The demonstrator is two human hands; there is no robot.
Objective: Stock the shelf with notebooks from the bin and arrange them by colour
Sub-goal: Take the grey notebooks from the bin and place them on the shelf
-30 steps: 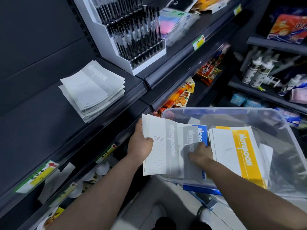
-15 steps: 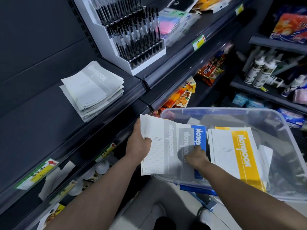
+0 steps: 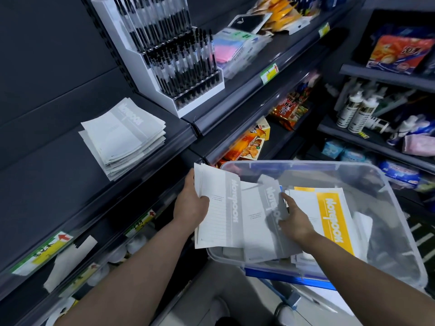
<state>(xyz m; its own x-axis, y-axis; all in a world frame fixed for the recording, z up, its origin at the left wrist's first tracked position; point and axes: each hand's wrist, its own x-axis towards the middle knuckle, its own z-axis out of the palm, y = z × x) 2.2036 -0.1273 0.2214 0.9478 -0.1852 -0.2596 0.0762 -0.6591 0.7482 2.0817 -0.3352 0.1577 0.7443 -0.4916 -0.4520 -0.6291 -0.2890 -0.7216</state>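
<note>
Notebooks (image 3: 303,256) still lay in the clear bin (image 3: 306,164), and one grey stack (image 3: 124,137) sat on the shelf (image 3: 58,172). Since a moment before, a loose grey notebook (image 3: 259,220) had risen, hiding the blue one. The right hand (image 3: 295,220) pinched it. The left hand (image 3: 190,203) gripped the grey bundle (image 3: 219,208) at the rim, so I judged grey-gathering unfinished.

Pen stand (image 3: 150,85): white, stepped, upper left, filled with rows of black pens (image 3: 179,62).
Paper packs (image 3: 235,48): pink, blue and green, wrapped in clear film, just right of the pen stand.
Yellow packets (image 3: 282,17): piled at the top edge.
Price tags (image 3: 269,72): green and yellow with a red arrow, clipped to the front rails.
Snack packets (image 3: 251,147): orange, lower tier; red ones (image 3: 289,109) beyond them.
White bottles (image 3: 360,111): two, upright, on the right-hand rack.
Crisp bag (image 3: 397,52): red and blue, above the bottles.
Pink pack (image 3: 416,144): far right, blurred.
</note>
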